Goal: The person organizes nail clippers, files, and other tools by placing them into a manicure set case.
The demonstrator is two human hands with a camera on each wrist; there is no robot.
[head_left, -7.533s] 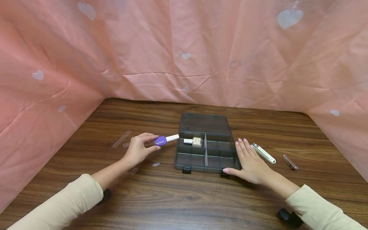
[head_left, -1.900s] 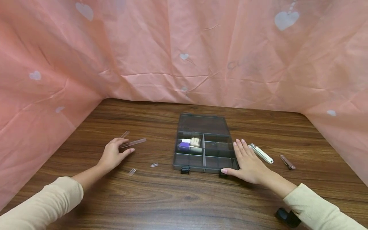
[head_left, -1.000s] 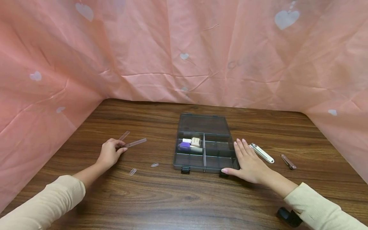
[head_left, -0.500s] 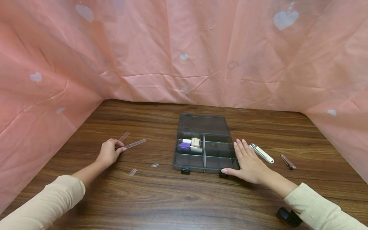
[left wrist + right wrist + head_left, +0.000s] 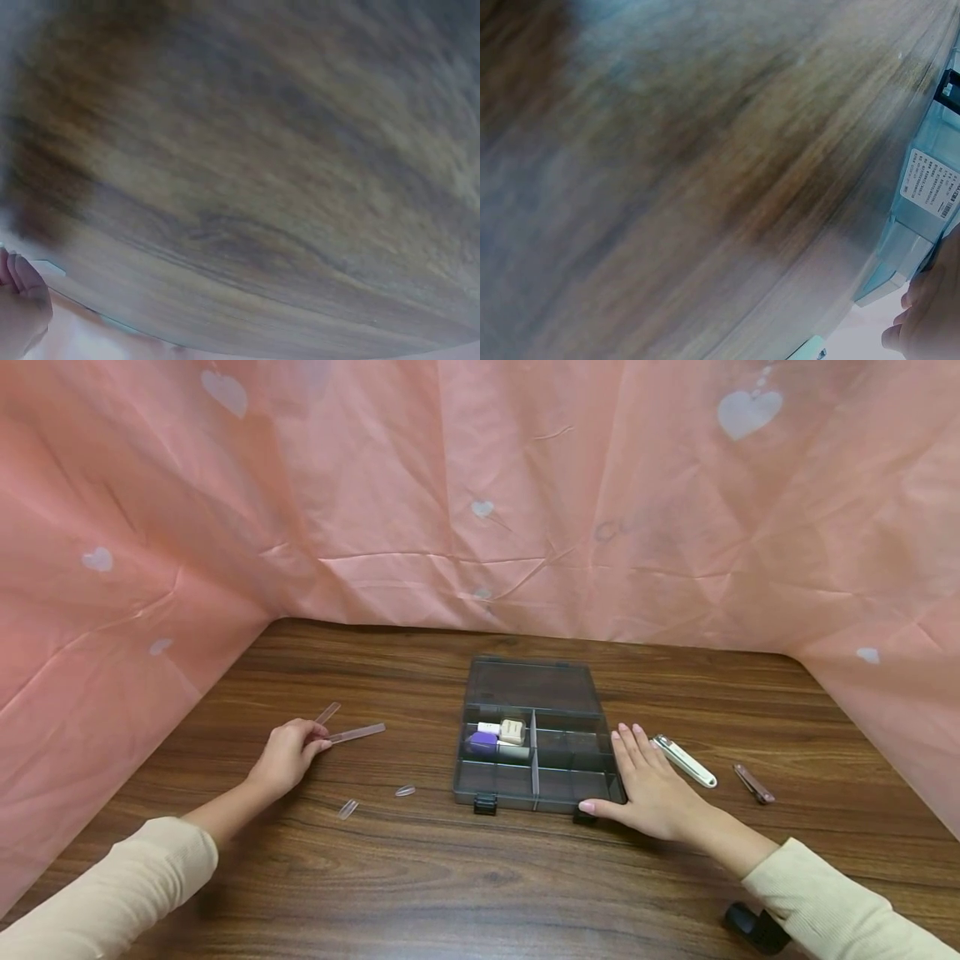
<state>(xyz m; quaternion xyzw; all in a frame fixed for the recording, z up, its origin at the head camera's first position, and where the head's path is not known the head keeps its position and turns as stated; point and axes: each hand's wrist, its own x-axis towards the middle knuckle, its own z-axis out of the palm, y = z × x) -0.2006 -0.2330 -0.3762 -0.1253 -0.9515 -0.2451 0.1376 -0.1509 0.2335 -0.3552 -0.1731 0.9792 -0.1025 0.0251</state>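
My left hand pinches the near end of a clear flat plastic strip between thumb and fingers, low over the table. A second clear strip shows just behind those fingers. With fingers straight, my right hand rests along the right side of a smoky see-through divided box, its thumb at the front corner. The box's lid lies back, away from me. In the back left compartment lie a purple nail polish bottle and a cream nail polish bottle, both with white caps.
Two small clear nail-tip-shaped pieces lie left of the box. A white nail clipper and a smaller pinkish nail clipper lie right of my right hand. A pink curtain surrounds the table.
The purple nail polish bottle, earlier in my left hand, now lies in the box beside the cream one. My left hand has moved left and taken hold of a clear strip. My right hand stays put.
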